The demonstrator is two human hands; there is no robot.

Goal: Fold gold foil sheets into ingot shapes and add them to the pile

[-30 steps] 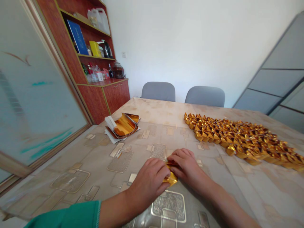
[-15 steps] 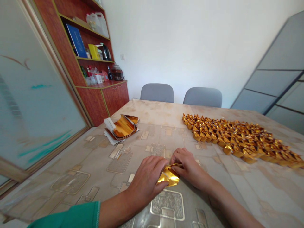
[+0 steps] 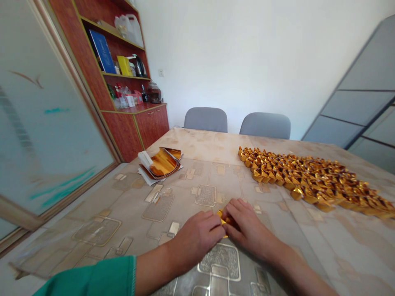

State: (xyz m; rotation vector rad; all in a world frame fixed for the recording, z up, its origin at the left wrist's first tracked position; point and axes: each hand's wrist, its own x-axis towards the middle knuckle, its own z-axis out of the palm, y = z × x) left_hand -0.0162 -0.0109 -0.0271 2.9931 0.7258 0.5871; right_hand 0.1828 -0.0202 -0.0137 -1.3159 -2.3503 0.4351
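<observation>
Table (image 3: pixel 200 142): foil ingots (image 3: pixel 308 176) aside, likely for room.
Left hand (image 3: pixel 197 236), right hand (image 3: pixel 247 226): fingers gripping gold foil (image 3: pixel 223 222), seemingly steadying folds.

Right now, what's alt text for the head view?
The left hand and right hand hold a partly hidden piece of gold foil over a patterned tablecloth. Folded foil ingots crowd the right; stacked gold sheets lie ahead, left.
</observation>
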